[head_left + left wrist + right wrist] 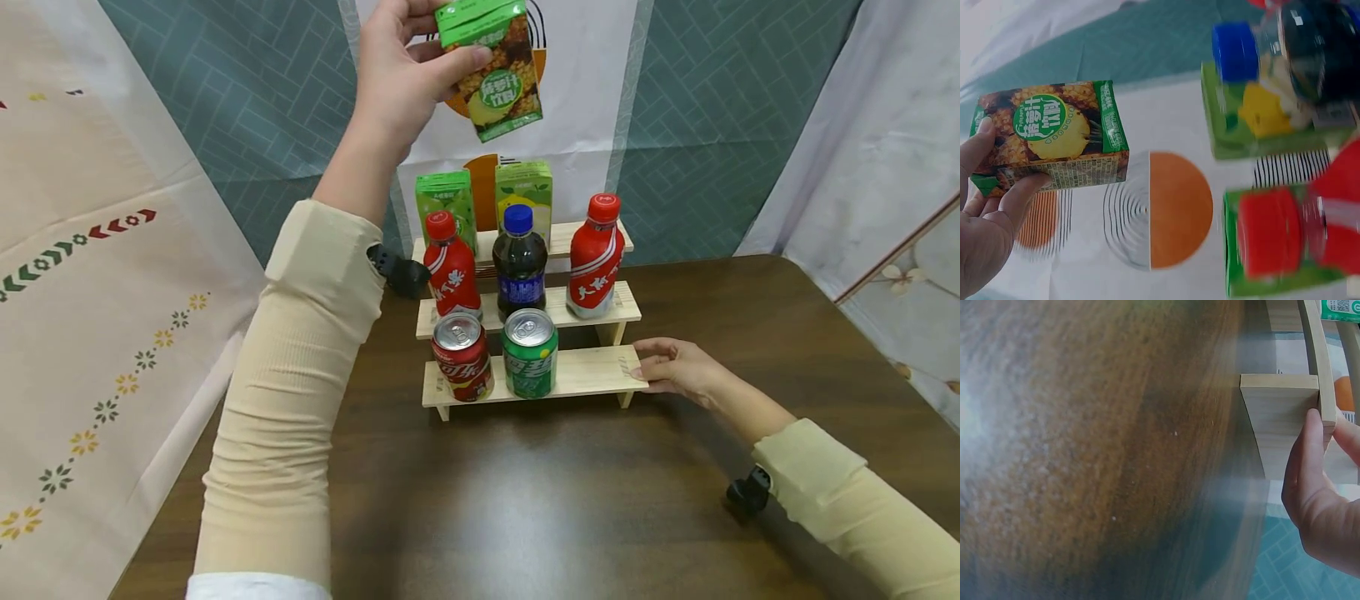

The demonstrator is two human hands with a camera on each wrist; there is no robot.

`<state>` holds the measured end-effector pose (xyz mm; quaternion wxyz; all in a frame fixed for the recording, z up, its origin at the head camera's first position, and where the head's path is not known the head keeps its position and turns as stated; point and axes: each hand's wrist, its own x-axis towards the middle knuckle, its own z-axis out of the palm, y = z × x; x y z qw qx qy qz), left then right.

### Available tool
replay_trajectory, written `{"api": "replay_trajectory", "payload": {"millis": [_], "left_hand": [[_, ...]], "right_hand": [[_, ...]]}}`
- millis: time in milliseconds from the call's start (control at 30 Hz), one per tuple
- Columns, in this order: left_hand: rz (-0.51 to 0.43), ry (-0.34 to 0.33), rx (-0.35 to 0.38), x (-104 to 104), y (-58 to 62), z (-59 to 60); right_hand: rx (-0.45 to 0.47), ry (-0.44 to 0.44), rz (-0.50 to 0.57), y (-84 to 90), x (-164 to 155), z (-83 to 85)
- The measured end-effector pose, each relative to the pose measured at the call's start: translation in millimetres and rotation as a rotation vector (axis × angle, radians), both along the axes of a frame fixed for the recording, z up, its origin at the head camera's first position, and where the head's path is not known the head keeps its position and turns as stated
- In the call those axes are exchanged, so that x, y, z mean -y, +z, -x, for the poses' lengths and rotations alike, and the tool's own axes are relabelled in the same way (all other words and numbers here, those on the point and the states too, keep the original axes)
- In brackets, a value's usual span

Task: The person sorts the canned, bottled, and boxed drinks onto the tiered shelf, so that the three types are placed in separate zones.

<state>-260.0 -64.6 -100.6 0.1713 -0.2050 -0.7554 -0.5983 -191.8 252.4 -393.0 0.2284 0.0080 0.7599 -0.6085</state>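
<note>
**Carton aloft over the top step**

My fingers are wrapped round the pineapple juice carton [495, 71], thumb across its face and the others behind. The left hand [401, 79] has it clamped and held high above the wooden stepped rack [592, 371], well clear of everything below. From the left wrist view the carton [1054, 137] sits tilted in my grip, printed face towards the camera.

Down at the table [600, 500] my right hand [675, 367] rests at the right end of the rack's lowest step, fingers fairly straight and touching the wood. It holds nothing; it looks like it is bracing. The right wrist view shows fingertips [1313, 456] against the end of the board.

On the top step stand two green cartons [483, 200], side by side at the left and middle, with bare wood to their right. The middle step carries a red bottle [452, 267], a dark bottle with a blue cap [519, 267] and another red bottle [597, 258]. The lowest step has a red can [462, 357] and a green can [529, 352].

As I judge it, this is the carrying stage, carton in the air between shelf and elsewhere. If it goes to the free spot on the top step, the move calls for turning it upright and lowering it behind the right red bottle without clipping that tall cap.
</note>
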Motion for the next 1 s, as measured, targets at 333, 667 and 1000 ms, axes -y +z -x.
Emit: {"api": "replay_trajectory", "payload": {"millis": [333,667,1000], "left_hand": [[0.115,-0.149,-0.001,-51,-10.4,5.1],[0.274,-0.200,0.044,-83,-32.3,13.0],[0.400,-0.165,0.112,-99,-51.6,15.1]], "right_hand": [[0.009,-0.004,-0.010,2.2,-1,-1.8],[-0.018,-0.002,-0.006,0.6,0,-5.2],[-0.031,0.012,-0.005,5.5,4,-8.9]]}}
